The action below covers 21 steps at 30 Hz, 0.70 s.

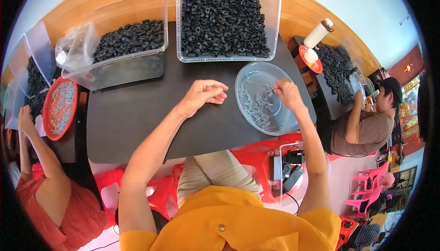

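Two hands worked on the dark desk (137,113): our right hand (288,94) pinched closed on one small spring (256,106) over the clear round dish (247,74), our left hand (204,94) rested loosely curled, empty. We judged picking underway; next needed a black part (222,17). Open desk lay leftward.

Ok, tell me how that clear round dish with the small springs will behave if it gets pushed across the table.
The clear round dish looks like thin plastic, so probably light and apt to slide on the smooth dark table. Its low, wide shape makes tipping unlikely. The small springs lie loose and would likely shift or roll inside.
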{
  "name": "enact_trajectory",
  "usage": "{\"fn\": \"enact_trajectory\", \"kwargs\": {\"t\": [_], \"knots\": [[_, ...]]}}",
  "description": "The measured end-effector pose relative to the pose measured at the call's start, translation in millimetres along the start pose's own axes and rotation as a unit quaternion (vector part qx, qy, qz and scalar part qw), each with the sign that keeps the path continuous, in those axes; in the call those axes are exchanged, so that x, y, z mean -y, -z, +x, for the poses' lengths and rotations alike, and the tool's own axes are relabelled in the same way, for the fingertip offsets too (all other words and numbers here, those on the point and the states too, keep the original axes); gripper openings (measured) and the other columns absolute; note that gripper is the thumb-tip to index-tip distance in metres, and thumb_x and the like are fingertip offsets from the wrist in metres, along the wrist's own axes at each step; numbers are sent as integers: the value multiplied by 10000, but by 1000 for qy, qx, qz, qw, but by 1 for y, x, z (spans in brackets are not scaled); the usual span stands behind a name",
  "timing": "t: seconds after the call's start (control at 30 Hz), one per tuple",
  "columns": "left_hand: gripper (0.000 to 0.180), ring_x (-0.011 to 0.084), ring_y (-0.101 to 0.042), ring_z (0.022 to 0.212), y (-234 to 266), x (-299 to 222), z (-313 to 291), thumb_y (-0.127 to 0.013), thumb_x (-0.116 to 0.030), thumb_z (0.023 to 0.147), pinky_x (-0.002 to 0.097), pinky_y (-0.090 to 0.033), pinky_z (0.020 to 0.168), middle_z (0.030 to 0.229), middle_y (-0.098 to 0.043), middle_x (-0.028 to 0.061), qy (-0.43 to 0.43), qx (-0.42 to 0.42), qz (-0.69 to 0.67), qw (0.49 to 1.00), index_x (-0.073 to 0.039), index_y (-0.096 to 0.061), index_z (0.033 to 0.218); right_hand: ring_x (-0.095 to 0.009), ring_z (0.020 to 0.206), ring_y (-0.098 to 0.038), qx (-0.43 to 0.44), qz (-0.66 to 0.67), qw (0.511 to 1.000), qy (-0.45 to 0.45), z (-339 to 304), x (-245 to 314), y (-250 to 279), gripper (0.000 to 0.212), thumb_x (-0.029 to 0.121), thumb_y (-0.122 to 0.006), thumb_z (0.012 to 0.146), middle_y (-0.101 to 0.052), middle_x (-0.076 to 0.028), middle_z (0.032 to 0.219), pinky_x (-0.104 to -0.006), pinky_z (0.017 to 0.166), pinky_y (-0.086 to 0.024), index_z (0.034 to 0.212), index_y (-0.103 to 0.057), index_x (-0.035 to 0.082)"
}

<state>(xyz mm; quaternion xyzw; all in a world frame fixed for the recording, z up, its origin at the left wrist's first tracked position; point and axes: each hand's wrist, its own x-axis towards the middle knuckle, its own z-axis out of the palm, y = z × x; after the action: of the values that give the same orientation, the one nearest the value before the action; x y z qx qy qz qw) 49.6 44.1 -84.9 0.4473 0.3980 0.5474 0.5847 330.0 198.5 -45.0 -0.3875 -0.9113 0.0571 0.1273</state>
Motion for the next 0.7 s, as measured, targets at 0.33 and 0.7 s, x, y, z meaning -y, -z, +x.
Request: {"fn": "enact_trajectory", "kwargs": {"t": [0.33,0.7], "knots": [[208,117,-603,740,1,-20,10,-561,-133,848,242,-516,650,828,-626,82,72,5,175,982,16,-610,986,-312,693,-595,-66,133,988,-30,-7,3,10,115,-14,-584,735,-593,-166,742,-371,612,-465,849,-578,-12],[118,282,-576,709,9,-60,116,-612,10,662,367,-480,662,738,-547,127,-268,-258,566,736,-4,-628,778,-223,651,-594,-76,199,977,-5,-26,29,26,109,1,-612,741,-596,-126,751,-298,581,-469,850,-618,-7]]}}
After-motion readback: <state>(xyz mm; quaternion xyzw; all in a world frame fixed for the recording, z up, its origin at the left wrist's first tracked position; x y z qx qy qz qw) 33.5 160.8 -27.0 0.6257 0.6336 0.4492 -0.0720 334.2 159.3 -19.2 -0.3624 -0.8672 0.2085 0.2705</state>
